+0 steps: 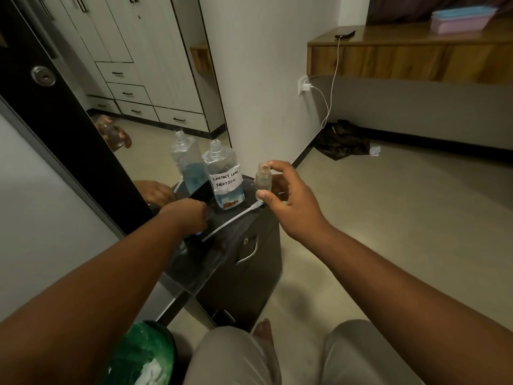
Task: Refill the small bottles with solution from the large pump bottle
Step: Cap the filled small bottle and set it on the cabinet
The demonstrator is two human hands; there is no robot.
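On the dark cabinet top [222, 245], near its far edge against the mirror [155, 129], we have the large labelled bottle [225, 177] standing upright with its neck open and only a shallow layer of blue solution at the bottom, so we should keep it planted and draw from low down. Its pump tube [231, 219] lies loose across the top between our hands; our left hand [188, 215] is down on its near end, fingers curled under, grip we cannot tell. Our right hand [283, 195] pinches the small clear bottle [263, 180], uncapped, seemingly empty, upright just past the far right corner: hold it level and close to the source before transferring.
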